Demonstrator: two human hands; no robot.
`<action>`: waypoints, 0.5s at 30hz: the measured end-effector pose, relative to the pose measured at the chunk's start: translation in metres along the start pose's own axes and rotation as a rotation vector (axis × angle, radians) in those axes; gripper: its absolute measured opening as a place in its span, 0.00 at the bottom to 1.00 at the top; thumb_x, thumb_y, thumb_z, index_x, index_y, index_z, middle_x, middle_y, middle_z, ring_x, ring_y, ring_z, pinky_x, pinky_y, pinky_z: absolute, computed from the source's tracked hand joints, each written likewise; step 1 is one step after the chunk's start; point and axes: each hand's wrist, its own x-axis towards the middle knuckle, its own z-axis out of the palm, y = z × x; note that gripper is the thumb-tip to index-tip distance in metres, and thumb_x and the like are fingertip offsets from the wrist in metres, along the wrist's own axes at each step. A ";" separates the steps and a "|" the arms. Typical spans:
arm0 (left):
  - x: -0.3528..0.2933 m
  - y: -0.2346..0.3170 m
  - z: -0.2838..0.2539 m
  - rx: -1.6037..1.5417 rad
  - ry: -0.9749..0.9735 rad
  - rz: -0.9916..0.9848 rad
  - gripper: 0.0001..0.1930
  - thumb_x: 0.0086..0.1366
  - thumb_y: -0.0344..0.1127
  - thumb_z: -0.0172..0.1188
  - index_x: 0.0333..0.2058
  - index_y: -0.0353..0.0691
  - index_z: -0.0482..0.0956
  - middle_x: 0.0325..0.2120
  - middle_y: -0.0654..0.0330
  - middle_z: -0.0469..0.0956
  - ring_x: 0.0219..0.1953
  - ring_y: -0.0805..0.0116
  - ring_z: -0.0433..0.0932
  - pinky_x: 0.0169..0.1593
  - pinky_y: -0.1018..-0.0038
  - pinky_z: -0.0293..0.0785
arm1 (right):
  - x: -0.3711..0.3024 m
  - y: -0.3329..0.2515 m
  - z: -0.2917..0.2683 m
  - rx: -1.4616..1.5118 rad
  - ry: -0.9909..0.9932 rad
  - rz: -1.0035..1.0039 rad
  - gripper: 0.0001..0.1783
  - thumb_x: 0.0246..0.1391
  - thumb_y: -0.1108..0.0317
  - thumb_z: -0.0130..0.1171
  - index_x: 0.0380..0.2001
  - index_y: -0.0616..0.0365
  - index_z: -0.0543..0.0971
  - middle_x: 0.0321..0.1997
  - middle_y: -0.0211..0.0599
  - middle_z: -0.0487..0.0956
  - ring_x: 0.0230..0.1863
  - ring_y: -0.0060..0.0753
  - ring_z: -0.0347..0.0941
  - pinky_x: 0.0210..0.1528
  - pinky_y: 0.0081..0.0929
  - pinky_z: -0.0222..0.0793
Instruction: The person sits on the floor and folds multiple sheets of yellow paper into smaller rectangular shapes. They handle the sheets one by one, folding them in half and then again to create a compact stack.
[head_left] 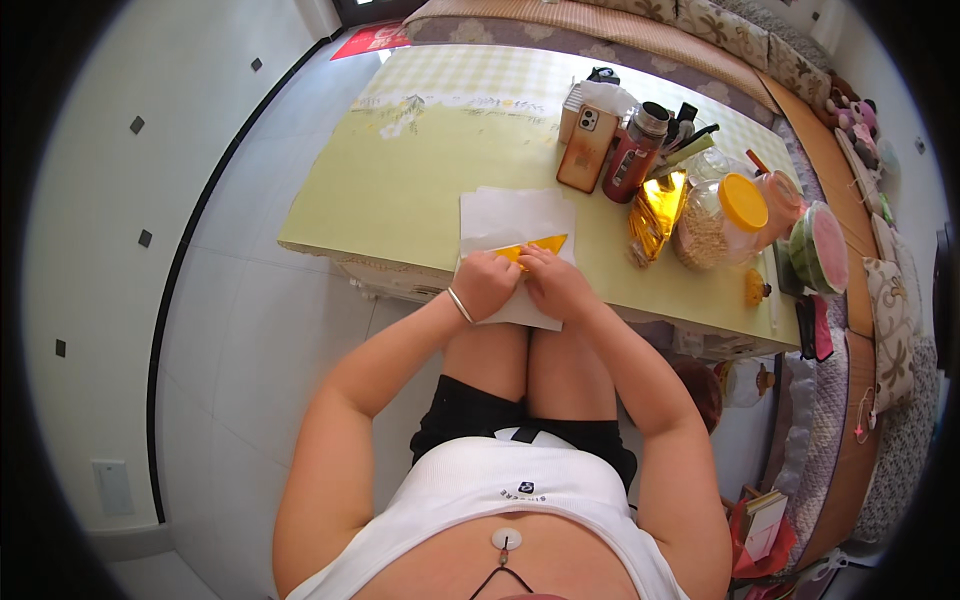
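Note:
A folded piece of yellow paper [548, 243] with a pointed right end lies over white sheets of paper [512, 210] at the table's near edge. My left hand [486, 284], with a bangle on its wrist, is closed on the paper's left part. Close beside it, my right hand [557, 285] has its fingers bent and pressed onto the paper's middle. Both hands cover much of the paper's lower side, so its full outline is hidden. The white sheets hang a little over the edge toward my lap.
Right of the sheets stand a phone [589, 150], a red thermos [634, 155], a gold foil bag [657, 215], a jar with a yellow lid [708, 232] and a cut watermelon [820, 248]. The table [400, 190] has a pale green cover. A sofa [850, 200] runs along the right.

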 end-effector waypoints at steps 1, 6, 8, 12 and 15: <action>0.000 0.003 -0.002 -0.087 0.022 -0.053 0.04 0.49 0.32 0.62 0.23 0.41 0.76 0.21 0.59 0.75 0.26 0.58 0.77 0.30 0.62 0.72 | -0.002 -0.010 0.000 0.039 0.016 0.028 0.20 0.50 0.72 0.60 0.48 0.62 0.75 0.60 0.51 0.74 0.66 0.59 0.65 0.68 0.47 0.60; -0.019 -0.010 -0.017 -0.416 0.095 -0.270 0.05 0.48 0.29 0.65 0.27 0.40 0.81 0.27 0.58 0.79 0.35 0.56 0.78 0.41 0.62 0.74 | -0.006 -0.017 0.018 -0.038 0.191 0.068 0.12 0.48 0.64 0.68 0.31 0.58 0.76 0.57 0.53 0.76 0.63 0.58 0.68 0.65 0.50 0.63; -0.037 -0.025 -0.016 -0.474 0.132 -0.338 0.05 0.49 0.30 0.66 0.27 0.39 0.82 0.30 0.58 0.80 0.39 0.56 0.77 0.46 0.63 0.73 | -0.002 -0.026 0.017 -0.003 0.220 0.110 0.12 0.49 0.64 0.68 0.29 0.58 0.77 0.57 0.53 0.76 0.62 0.57 0.69 0.65 0.50 0.63; -0.047 -0.036 -0.013 -0.488 0.108 -0.542 0.05 0.52 0.31 0.68 0.26 0.39 0.82 0.34 0.59 0.80 0.44 0.57 0.74 0.52 0.64 0.69 | 0.001 -0.028 0.028 -0.119 0.326 0.146 0.11 0.49 0.63 0.68 0.26 0.58 0.79 0.57 0.52 0.77 0.61 0.54 0.70 0.65 0.48 0.64; -0.042 -0.037 -0.007 -0.435 0.100 -0.603 0.07 0.54 0.34 0.69 0.24 0.39 0.80 0.34 0.59 0.78 0.43 0.56 0.73 0.50 0.64 0.68 | 0.003 -0.027 0.035 -0.135 0.341 0.182 0.11 0.48 0.63 0.68 0.24 0.58 0.79 0.56 0.51 0.78 0.60 0.52 0.71 0.65 0.46 0.64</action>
